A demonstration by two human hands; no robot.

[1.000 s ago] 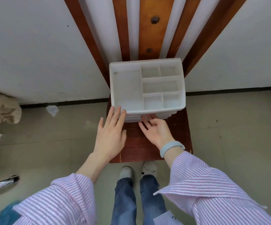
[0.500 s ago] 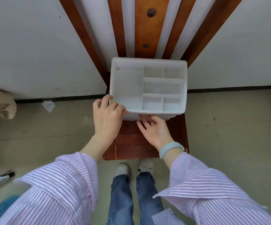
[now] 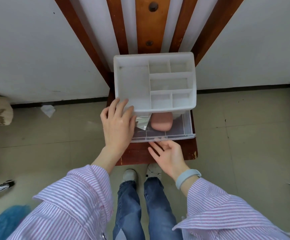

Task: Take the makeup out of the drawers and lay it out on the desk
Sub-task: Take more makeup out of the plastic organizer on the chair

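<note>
In the head view, a white organizer [image 3: 155, 84] is seen on a red-brown wooden desk [image 3: 191, 149], just above frame centre, and 1 clear drawer [image 3: 165, 134] stands pulled out from under it toward 6 o'clock. The back of the drawer is hidden beneath the organizer's top tray, so only part of its contents can be read. A pink rounded case [image 3: 161, 121] lies in the drawer at its middle, its far end tucked under the tray. At 9 o'clock from the case a silvery crinkled packet [image 3: 141, 122] is seen, partly covered by the left hand [image 3: 117, 124]; what it is cannot be made out. The drawer's left end is hidden behind that hand. Through the clear drawer floor only dark desk wood is seen. Whether further drawers sit lower cannot be told.

The left hand is laid palm down on the organizer's near-left corner, fingers bent over the tray rim and pointing toward 12 o'clock, bracing it rather than pinching anything. The right hand [image 3: 169, 157] is held palm up at 6 o'clock from the drawer front, fingers loose and spread, the fingertips [image 3: 153, 147] just below the drawer's front lip; contact with the lip cannot be told. Nothing is gripped by it. A pale blue band [image 3: 187, 177] is worn on the right wrist. Both forearms are covered by striped sleeves [image 3: 74, 201], cut off at the bottom edge.
</note>
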